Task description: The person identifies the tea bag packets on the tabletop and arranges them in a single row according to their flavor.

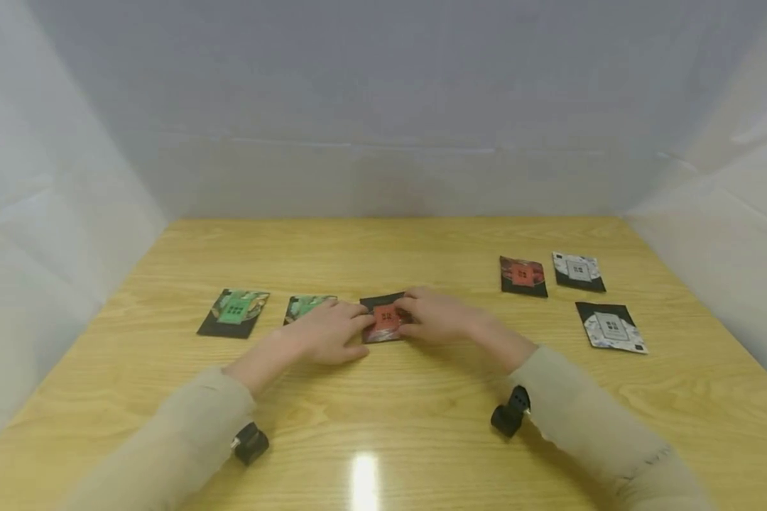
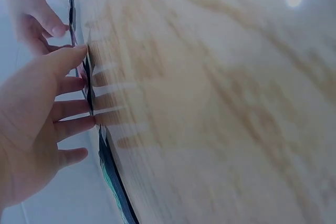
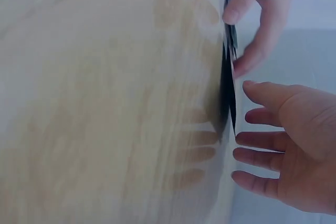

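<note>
A flat red-and-black packet (image 1: 385,325) lies in the middle of the table between both hands. My left hand (image 1: 329,332) comes at it from the left, fingertips at its left edge, and partly covers a green packet (image 1: 299,306). From the other side my right hand (image 1: 441,314) reaches the red packet's right edge with its fingertips. In the left wrist view the left hand's fingers (image 2: 71,108) are extended and spread along the packets. The right wrist view shows the right fingers (image 3: 260,140) extended too, beside the dark packet's edge (image 3: 227,87).
Another green packet (image 1: 233,314) lies farther left on the wooden table (image 1: 371,404). To the right are a second red packet (image 1: 523,276), a white-and-black packet (image 1: 578,271) and another white one (image 1: 611,327). Pale sheeting (image 1: 383,177) borders the table.
</note>
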Available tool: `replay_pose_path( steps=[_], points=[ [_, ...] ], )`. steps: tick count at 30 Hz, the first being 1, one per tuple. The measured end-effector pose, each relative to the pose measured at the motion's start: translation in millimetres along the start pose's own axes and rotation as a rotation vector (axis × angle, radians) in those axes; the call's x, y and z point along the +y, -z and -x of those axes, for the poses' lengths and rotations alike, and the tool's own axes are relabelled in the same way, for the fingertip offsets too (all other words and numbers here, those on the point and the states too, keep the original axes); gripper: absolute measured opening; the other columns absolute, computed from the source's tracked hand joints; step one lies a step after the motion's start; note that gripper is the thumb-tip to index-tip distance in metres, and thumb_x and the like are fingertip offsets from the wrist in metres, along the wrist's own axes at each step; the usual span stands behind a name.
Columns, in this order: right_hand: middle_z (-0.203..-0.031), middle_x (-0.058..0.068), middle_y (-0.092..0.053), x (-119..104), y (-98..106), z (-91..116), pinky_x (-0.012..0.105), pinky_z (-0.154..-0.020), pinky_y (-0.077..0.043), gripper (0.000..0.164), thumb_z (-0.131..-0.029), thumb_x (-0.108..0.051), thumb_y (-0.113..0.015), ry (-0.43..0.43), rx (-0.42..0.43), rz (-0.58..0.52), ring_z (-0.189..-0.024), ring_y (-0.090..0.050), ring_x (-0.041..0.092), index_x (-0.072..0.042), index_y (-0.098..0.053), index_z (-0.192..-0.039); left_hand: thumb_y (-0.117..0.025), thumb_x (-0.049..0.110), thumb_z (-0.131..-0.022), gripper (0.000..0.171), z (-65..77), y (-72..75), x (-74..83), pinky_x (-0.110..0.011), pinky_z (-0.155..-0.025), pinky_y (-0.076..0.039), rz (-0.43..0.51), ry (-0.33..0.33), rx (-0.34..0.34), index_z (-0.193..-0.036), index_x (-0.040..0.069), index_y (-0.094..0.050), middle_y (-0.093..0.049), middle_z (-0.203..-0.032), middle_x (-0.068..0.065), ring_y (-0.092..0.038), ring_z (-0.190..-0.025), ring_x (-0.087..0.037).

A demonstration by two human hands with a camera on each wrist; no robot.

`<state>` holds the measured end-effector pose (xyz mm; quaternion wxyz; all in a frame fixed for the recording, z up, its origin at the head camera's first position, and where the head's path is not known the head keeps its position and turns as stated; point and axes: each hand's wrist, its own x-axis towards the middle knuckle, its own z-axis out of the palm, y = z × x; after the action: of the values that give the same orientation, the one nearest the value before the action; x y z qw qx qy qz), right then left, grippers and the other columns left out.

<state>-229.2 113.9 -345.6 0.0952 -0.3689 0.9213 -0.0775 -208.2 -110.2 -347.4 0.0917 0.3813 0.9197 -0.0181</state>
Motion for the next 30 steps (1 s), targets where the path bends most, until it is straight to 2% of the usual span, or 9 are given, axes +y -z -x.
replay_pose_path(
  steps=[4, 12, 20, 22, 26, 30],
  points=[
    [-0.133, 0.020, -0.045, 15, 6, 10, 0.043, -0.099, -0.040, 0.055, -0.094, -0.031, -0.055, -0.047, 0.019, -0.046, -0.120, -0.046, 0.032, 0.001, -0.041, -0.137, -0.049, 0.045, -0.093, 0.061, 1.6, 1.1, 0.8, -0.053, -0.109, -0.019, 0.010, 0.005, -0.003, -0.140, 0.007, -0.041, -0.038, -0.143, -0.015, -0.034, -0.131, -0.032],
    [-0.135, 0.021, -0.043, 48, 17, 36, 0.050, -0.096, -0.040, 0.054, -0.095, -0.031, -0.052, -0.139, 0.097, -0.094, -0.122, -0.043, 0.036, 0.000, -0.041, -0.138, -0.048, 0.046, -0.094, 0.061, 2.3, 0.6, 0.7, -0.052, -0.109, -0.018, 0.006, 0.009, -0.011, -0.140, 0.007, -0.040, -0.037, -0.143, -0.015, -0.033, -0.131, -0.031],
    [-0.135, 0.027, -0.042, 84, 26, 68, 0.058, -0.102, -0.029, 0.050, -0.095, -0.025, -0.054, -0.218, 0.183, -0.048, -0.125, -0.035, 0.044, 0.002, -0.044, -0.135, -0.049, 0.046, -0.094, 0.061, 2.6, -0.9, -0.1, -0.050, -0.109, -0.020, -0.002, 0.009, -0.015, -0.140, 0.007, -0.041, -0.038, -0.143, -0.014, -0.034, -0.131, -0.031],
    [-0.135, 0.028, -0.041, 94, 25, 73, 0.058, -0.099, -0.032, 0.050, -0.095, -0.025, -0.053, -0.247, 0.197, -0.021, -0.124, -0.036, 0.045, 0.003, -0.044, -0.135, -0.048, 0.046, -0.094, 0.061, 2.8, -1.1, -0.1, -0.050, -0.109, -0.020, 0.000, 0.010, -0.016, -0.140, 0.007, -0.041, -0.038, -0.142, -0.014, -0.033, -0.131, -0.031],
    [-0.130, 0.028, -0.046, 113, 23, 81, 0.054, -0.086, -0.044, 0.048, -0.095, -0.022, -0.054, -0.301, 0.214, 0.002, -0.112, -0.048, 0.041, 0.005, -0.045, -0.133, -0.048, 0.046, -0.094, 0.061, 2.9, -2.1, -0.7, -0.050, -0.109, -0.020, -0.008, 0.012, -0.017, -0.140, 0.008, -0.041, -0.039, -0.142, -0.014, -0.034, -0.131, -0.030],
    [-0.122, 0.028, -0.049, 128, 23, 87, 0.051, -0.079, -0.046, 0.042, -0.095, -0.019, -0.054, -0.333, 0.206, -0.038, -0.102, -0.052, 0.038, 0.005, -0.049, -0.129, -0.047, 0.047, -0.094, 0.061, 2.7, -1.9, -1.2, -0.049, -0.109, -0.020, -0.014, 0.012, -0.014, -0.141, 0.009, -0.040, -0.039, -0.143, -0.013, -0.033, -0.131, -0.030]
  ],
)
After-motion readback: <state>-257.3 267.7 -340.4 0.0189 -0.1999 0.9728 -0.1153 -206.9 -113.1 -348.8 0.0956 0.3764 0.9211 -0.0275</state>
